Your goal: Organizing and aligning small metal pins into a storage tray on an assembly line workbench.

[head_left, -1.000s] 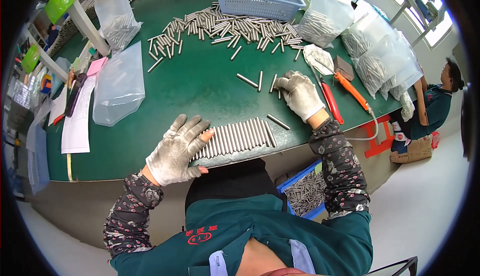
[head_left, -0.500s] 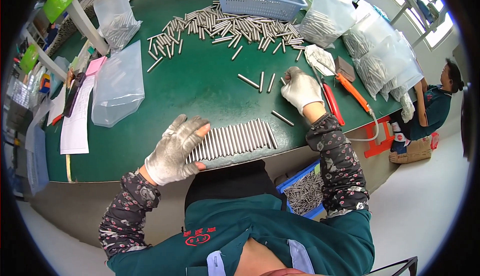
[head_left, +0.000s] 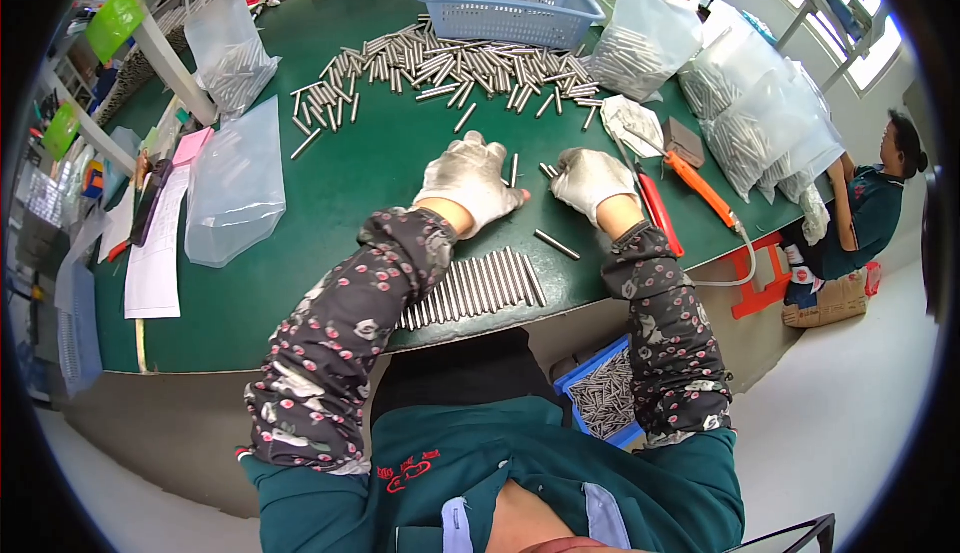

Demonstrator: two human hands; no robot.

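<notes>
My left hand (head_left: 466, 185), in a worn whitish glove with a bare thumb tip, reaches palm down over the table among loose steel pins. Its thumb is apart from the fingers; their undersides are hidden. One steel pin (head_left: 514, 170) stands out beside its fingers. Close by on the right, my right hand (head_left: 594, 185), also gloved, is closed, and the end of a metal pin (head_left: 548, 170) juts from its fingertips. A single pin (head_left: 556, 244) lies below the hands. Along the near table edge runs a row of pins (head_left: 480, 283) laid side by side, partly behind my left sleeve.
A heap of pins (head_left: 450, 63) spreads before a blue basket (head_left: 510, 8). Pin-filled bags (head_left: 640, 38) stand at right, near red-handled pliers (head_left: 660, 215) and an orange-handled tool (head_left: 700, 188). A plastic bag (head_left: 235, 193) lies left. Below sits a blue bin (head_left: 575, 378). Another person (head_left: 870, 198) sits far right.
My left hand has left the row's left end and moved up and right to the loose pins. My right hand has shifted slightly left, toward it.
</notes>
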